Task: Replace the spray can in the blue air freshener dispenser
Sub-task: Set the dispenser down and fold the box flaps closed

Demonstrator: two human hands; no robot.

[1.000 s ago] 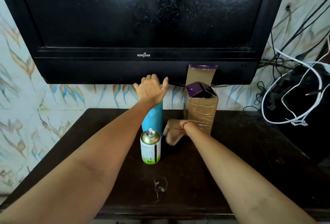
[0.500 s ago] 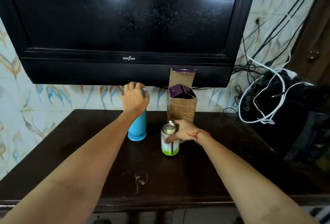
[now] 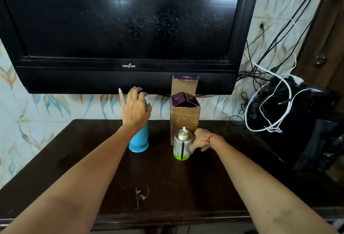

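The blue air freshener dispenser (image 3: pixel 138 140) stands upright on the dark wooden table (image 3: pixel 167 187), near its back edge. My left hand (image 3: pixel 135 109) rests over the dispenser's top with fingers spread and lifted, thumb on its right side, not clasping it. A spray can (image 3: pixel 181 146) with a gold top, white nozzle and green-white label stands upright to the dispenser's right. My right hand (image 3: pixel 202 140) sits just right of the can, fingertips loosely curled against its side, with the can's front fully uncovered.
An opened cardboard box (image 3: pixel 185 116) with purple inner flaps stands right behind the can. A black television (image 3: pixel 128 28) hangs over the table's back edge. Tangled black and white cables (image 3: pixel 268 107) and dark equipment fill the right side.
My right hand has slid off the can's front to its right side, leaving it standing. My left hand's fingers have spread open on the dispenser's top.
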